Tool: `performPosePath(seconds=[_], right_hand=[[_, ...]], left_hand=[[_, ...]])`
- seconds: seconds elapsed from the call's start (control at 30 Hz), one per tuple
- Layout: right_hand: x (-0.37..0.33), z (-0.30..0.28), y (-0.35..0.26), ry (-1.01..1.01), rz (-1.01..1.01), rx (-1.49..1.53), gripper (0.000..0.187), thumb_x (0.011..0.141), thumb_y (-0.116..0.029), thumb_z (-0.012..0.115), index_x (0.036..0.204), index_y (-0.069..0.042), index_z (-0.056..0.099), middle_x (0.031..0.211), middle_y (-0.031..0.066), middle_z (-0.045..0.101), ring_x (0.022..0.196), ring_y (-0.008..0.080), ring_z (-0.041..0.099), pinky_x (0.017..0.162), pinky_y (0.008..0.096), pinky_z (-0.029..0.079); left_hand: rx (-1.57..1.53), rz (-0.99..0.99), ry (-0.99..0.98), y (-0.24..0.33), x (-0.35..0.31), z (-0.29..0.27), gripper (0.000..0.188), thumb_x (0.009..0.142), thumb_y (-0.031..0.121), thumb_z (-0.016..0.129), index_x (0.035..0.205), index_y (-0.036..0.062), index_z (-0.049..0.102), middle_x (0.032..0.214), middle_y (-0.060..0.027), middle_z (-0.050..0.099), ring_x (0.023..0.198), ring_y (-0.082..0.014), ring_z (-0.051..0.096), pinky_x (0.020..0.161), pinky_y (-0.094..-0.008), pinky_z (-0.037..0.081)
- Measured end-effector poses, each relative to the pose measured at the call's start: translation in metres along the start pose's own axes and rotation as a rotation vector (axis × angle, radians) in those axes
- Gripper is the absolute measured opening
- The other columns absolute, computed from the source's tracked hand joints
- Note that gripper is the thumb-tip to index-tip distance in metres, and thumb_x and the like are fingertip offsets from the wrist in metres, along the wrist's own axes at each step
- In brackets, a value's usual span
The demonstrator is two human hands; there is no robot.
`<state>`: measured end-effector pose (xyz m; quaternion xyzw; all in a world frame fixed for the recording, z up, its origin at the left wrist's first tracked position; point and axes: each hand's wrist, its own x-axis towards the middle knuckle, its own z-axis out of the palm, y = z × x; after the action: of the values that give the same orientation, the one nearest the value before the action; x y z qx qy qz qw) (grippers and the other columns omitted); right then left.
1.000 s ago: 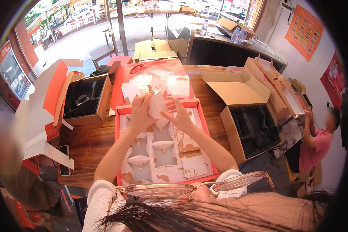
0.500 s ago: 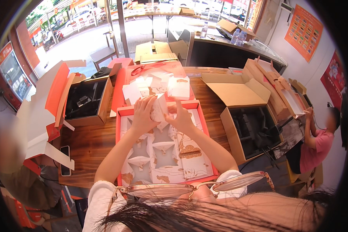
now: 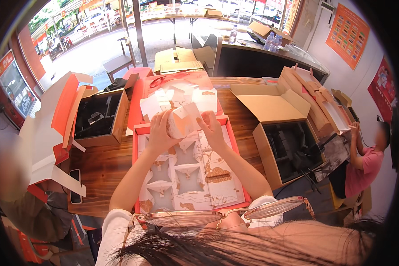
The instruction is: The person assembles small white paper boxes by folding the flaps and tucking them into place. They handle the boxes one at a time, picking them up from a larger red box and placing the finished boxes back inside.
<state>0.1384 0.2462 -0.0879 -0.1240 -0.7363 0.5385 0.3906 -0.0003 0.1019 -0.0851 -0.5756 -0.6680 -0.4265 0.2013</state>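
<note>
A small white paper box with a tan print is held up between my hands, over the far part of a red tray box. My left hand wraps round its left side. The fingers of my right hand pinch a raised white flap on the box's right side. Below, a white printed insert with star-shaped openings lies in the red tray box. Just beyond my hands, several loose white folded cartons rest on a red lid.
An open brown carton with black contents stands left, another brown carton right. A phone lies at the table's left edge beside a large red-and-white carton. A person in pink works at the right; another person sits at left.
The small paper box has tilted and turned in my hands, so a flap now stands up on its right side. My right hand has moved slightly right and closed on that flap.
</note>
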Motion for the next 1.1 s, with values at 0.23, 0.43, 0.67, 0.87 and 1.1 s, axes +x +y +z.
performPosePath(seconds=[0.23, 0.43, 0.67, 0.87, 1.1], right_hand=[[0.003, -0.013, -0.004, -0.084, 0.124, 0.415, 0.021, 0.098, -0.023, 0.046, 0.090, -0.005, 0.051, 0.076, 0.0017, 0.057, 0.067, 0.0085, 0.054, 0.058, 0.0247, 0.046], [0.002, -0.011, -0.012, -0.141, 0.297, 0.621, 0.022, 0.097, -0.026, 0.044, 0.091, -0.006, 0.053, 0.078, 0.0023, 0.058, 0.066, 0.0083, 0.054, 0.054, 0.0243, 0.044], [0.004, -0.015, -0.004, -0.233, 0.353, 0.722, 0.019, 0.096, -0.024, 0.046, 0.098, -0.007, 0.054, 0.082, 0.0009, 0.059, 0.066, 0.0068, 0.055, 0.052, 0.0227, 0.042], [0.006, -0.016, -0.009, -0.227, 0.381, 0.763, 0.018, 0.095, -0.022, 0.050, 0.095, -0.005, 0.054, 0.083, 0.0023, 0.059, 0.069, 0.0086, 0.055, 0.054, 0.0240, 0.043], [-0.005, 0.001, -0.004, 0.096, -0.003, -0.009, 0.021, 0.087, -0.013, 0.061, 0.103, -0.002, 0.054, 0.084, 0.0068, 0.058, 0.074, 0.0128, 0.055, 0.064, 0.0264, 0.047]], left_hand=[[-0.009, -0.072, 0.006, -0.002, -0.005, -0.001, 0.104, 0.049, 0.033, 0.089, 0.132, 0.0032, 0.033, 0.122, -0.0168, 0.043, 0.113, -0.0366, 0.041, 0.098, -0.0469, 0.035], [-0.340, -0.192, 0.058, -0.015, -0.012, 0.012, 0.116, 0.046, 0.016, 0.090, 0.138, 0.0033, 0.021, 0.129, -0.0144, 0.036, 0.121, -0.0315, 0.039, 0.101, -0.0417, 0.037], [-0.655, -0.225, 0.012, -0.009, -0.005, 0.004, 0.115, 0.048, -0.005, 0.080, 0.142, 0.0057, 0.016, 0.135, -0.0094, 0.032, 0.127, -0.0213, 0.034, 0.108, -0.0365, 0.031], [-0.661, -0.240, -0.012, -0.008, -0.003, -0.002, 0.112, 0.049, -0.005, 0.080, 0.143, 0.0066, 0.018, 0.132, -0.0088, 0.035, 0.123, -0.0208, 0.037, 0.106, -0.0337, 0.033], [-0.353, -0.243, 0.029, -0.002, 0.001, -0.001, 0.080, 0.064, 0.011, 0.079, 0.134, 0.0087, 0.041, 0.094, -0.0052, 0.049, 0.089, -0.0168, 0.051, 0.078, -0.0314, 0.047]])
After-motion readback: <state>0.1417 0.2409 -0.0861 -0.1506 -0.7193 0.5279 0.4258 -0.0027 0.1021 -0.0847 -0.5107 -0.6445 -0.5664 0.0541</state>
